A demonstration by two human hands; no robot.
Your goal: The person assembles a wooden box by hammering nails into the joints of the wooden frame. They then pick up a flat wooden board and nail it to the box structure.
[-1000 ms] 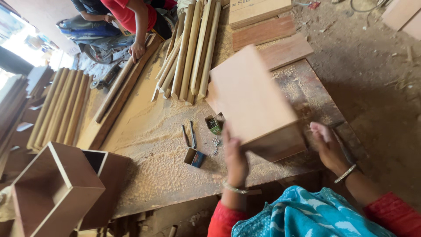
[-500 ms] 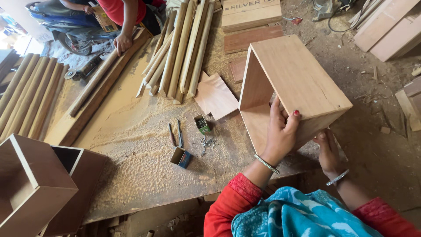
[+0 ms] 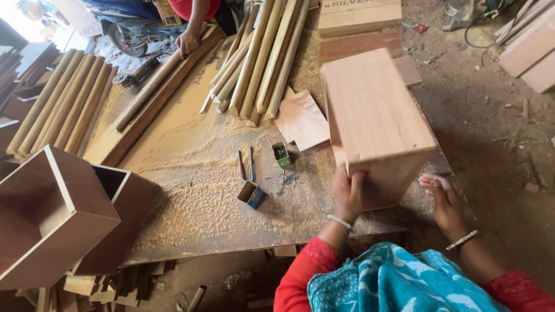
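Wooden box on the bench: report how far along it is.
Done: the box is closed on the sides facing the camera. In hand: the left hand presses its near face, the right hand is just off it. Left: loose nails lie unused; its other faces are hidden.

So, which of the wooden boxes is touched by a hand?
The pale box at right; the left hand presses its near face. The two dark boxes stand untouched at left.
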